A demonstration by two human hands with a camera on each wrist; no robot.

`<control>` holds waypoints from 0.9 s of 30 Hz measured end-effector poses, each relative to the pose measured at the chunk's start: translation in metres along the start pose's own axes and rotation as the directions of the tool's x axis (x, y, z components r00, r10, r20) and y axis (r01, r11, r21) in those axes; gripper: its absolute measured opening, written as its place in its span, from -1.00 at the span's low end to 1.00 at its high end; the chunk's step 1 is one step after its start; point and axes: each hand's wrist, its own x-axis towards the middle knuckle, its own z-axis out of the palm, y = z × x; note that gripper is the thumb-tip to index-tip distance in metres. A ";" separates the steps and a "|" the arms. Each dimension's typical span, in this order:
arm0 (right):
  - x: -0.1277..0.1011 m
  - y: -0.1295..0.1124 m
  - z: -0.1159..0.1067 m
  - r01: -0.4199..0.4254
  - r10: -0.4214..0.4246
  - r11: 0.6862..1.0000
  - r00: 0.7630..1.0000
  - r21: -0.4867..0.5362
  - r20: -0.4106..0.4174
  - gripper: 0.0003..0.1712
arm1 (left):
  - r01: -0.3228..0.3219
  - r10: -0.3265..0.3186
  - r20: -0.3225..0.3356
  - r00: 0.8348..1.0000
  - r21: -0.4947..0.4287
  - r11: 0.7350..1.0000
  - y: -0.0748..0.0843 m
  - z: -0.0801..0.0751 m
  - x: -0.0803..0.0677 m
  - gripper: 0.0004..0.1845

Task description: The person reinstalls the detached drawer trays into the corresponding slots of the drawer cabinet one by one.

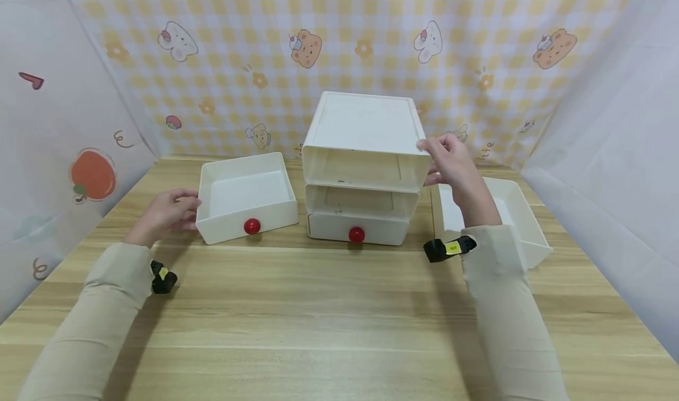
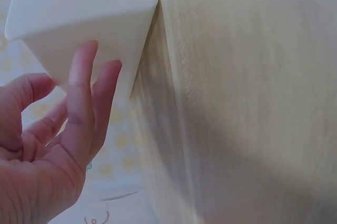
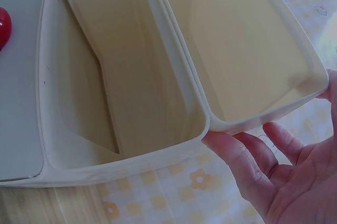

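Your white plastic cabinet (image 1: 366, 165) stands at the back middle of the wood-grain table (image 1: 329, 306), a smooth, boxy three-tier shell with rounded rims. Its top two bays gape hollow; the bottom one holds a drawer with a glossy red knob (image 1: 356, 234). Your right hand (image 1: 451, 162) lies against the cabinet's upper right corner, fingers (image 3: 247, 166) nearly straight and spread along the rim, not curled round it. Your left hand (image 1: 167, 212) rests against the left wall of a loose drawer (image 1: 245, 197), a shallow white tray with its own red knob, sitting on the table just left of the cabinet; the fingers (image 2: 84, 103) are extended, touching the wall and gripping nothing. A second loose drawer (image 1: 517, 218) lies right of the cabinet, behind your right forearm.
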 end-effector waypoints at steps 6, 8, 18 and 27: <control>0.001 0.001 0.000 -0.005 0.005 1.000 1.000 -0.017 -0.013 -0.77 | -0.010 0.012 -0.030 0.999 0.077 0.997 0.000 0.002 0.000 -0.48; 0.002 0.001 0.000 -0.007 0.007 1.000 1.000 -0.025 -0.020 -0.77 | -0.012 0.016 -0.038 0.999 0.085 0.996 -0.001 0.002 0.000 -0.49; 0.002 -0.002 0.002 -0.008 0.007 0.999 1.000 -0.044 -0.023 -0.77 | 0.000 0.011 -0.079 0.997 0.141 0.990 0.003 -0.003 -0.014 -0.50; 0.001 -0.001 0.001 -0.022 0.021 0.998 0.999 -0.058 -0.026 -0.72 | -0.021 0.030 -0.043 0.999 0.189 0.982 0.012 -0.008 -0.035 -0.48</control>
